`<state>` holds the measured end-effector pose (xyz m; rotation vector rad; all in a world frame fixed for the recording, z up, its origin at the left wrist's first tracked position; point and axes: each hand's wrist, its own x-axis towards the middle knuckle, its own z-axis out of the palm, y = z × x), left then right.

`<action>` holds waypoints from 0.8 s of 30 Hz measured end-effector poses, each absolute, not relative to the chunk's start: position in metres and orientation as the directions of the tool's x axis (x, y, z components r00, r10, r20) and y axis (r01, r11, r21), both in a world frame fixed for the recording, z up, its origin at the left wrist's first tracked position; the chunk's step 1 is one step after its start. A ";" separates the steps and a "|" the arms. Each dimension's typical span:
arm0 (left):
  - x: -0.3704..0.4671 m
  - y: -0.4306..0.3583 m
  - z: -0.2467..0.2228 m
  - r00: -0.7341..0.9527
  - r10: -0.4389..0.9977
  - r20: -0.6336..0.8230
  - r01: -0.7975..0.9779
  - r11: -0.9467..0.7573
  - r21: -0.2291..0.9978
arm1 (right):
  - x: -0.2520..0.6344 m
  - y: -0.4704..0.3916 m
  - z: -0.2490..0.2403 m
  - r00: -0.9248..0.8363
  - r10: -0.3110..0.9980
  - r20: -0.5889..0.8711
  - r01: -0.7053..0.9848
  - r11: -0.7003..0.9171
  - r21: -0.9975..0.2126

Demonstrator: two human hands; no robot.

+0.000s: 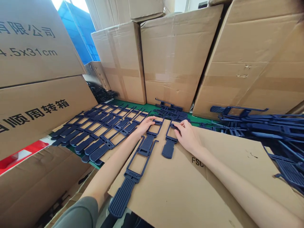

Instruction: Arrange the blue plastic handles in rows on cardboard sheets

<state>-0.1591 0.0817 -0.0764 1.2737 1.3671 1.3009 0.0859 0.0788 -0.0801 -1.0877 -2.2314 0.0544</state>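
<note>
Dark blue plastic brackets with ribbed tabs and open rectangular frames lie on a cardboard sheet (pixel 166 186). My left hand (pixel 146 124) has its fingers closed at the upper end of one bracket (pixel 150 139); its thumb is hidden. To the right, my right hand (pixel 187 134) pinches the upper side edge of a second, shorter-looking bracket (pixel 168 148) between thumb and fingers. Both brackets rest on the cardboard. Nearer me, another bracket (pixel 122 196) lies at a slant along the sheet's left edge, its ribbed tab overhanging the edge and no hand on it.
Rows of overlapping brackets (pixel 102 126) cover the left of the green table (pixel 206 120). More brackets lie in a pile (pixel 171 109) behind my hands and in a heap (pixel 268 126) at right. Large cardboard boxes (pixel 173 60) wall off the back, and printed boxes (pixel 30 66) stand at left.
</note>
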 end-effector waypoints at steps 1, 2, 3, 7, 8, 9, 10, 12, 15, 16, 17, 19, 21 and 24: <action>-0.159 0.081 -0.076 -0.129 0.990 0.048 0.099 -0.035 0.994 | 0.086 0.079 -0.080 -0.444 0.719 0.535 0.702 0.650 -0.290; -0.159 0.081 -0.076 -0.127 0.992 0.027 0.086 -0.017 0.996 | 0.087 0.080 -0.080 -0.446 0.717 0.536 0.705 0.650 -0.283; -0.159 0.080 -0.075 -0.124 0.992 0.010 0.079 -0.001 0.997 | 0.087 0.081 -0.080 -0.455 0.712 0.534 0.698 0.658 -0.283; -0.159 0.077 -0.071 -0.116 0.993 -0.025 0.065 0.033 0.997 | 0.087 0.081 -0.081 -0.514 0.680 0.523 0.627 0.714 -0.313; -0.159 0.076 -0.071 -0.113 0.993 -0.030 0.063 0.037 0.997 | 0.086 0.080 -0.080 -0.529 0.668 0.523 0.609 0.728 -0.315; -0.159 0.076 -0.070 -0.111 0.993 -0.034 0.059 0.041 0.997 | 0.086 0.079 -0.080 -0.543 0.656 0.524 0.593 0.741 -0.314; -0.159 0.076 -0.070 -0.109 0.993 -0.038 0.054 0.044 0.998 | 0.085 0.078 -0.079 -0.553 0.647 0.524 0.582 0.751 -0.312; -0.159 0.077 -0.071 -0.109 0.993 -0.045 0.041 0.049 0.998 | 0.085 0.077 -0.079 -0.564 0.638 0.524 0.573 0.759 -0.308; -0.160 0.080 -0.074 -0.124 0.991 -0.048 0.018 0.051 0.999 | 0.085 0.077 -0.079 -0.565 0.637 0.524 0.576 0.760 -0.303; -0.160 0.081 -0.074 -0.127 0.991 -0.051 0.013 0.053 0.998 | 0.085 0.077 -0.080 -0.565 0.637 0.524 0.576 0.759 -0.302; -0.160 0.082 -0.075 -0.127 0.990 -0.056 0.009 0.057 0.998 | 0.085 0.077 -0.079 -0.566 0.638 0.522 0.576 0.759 -0.304; -0.160 0.084 -0.076 -0.120 0.991 -0.066 0.000 0.067 0.998 | 0.085 0.077 -0.078 -0.570 0.637 0.519 0.571 0.761 -0.307; -0.160 0.085 -0.076 -0.110 0.991 -0.072 -0.013 0.071 0.997 | 0.086 0.075 -0.075 -0.586 0.626 0.514 0.563 0.771 -0.297; -0.160 0.084 -0.074 -0.091 0.993 -0.069 -0.032 0.067 0.997 | 0.086 0.072 -0.070 -0.623 0.599 0.504 0.550 0.793 -0.262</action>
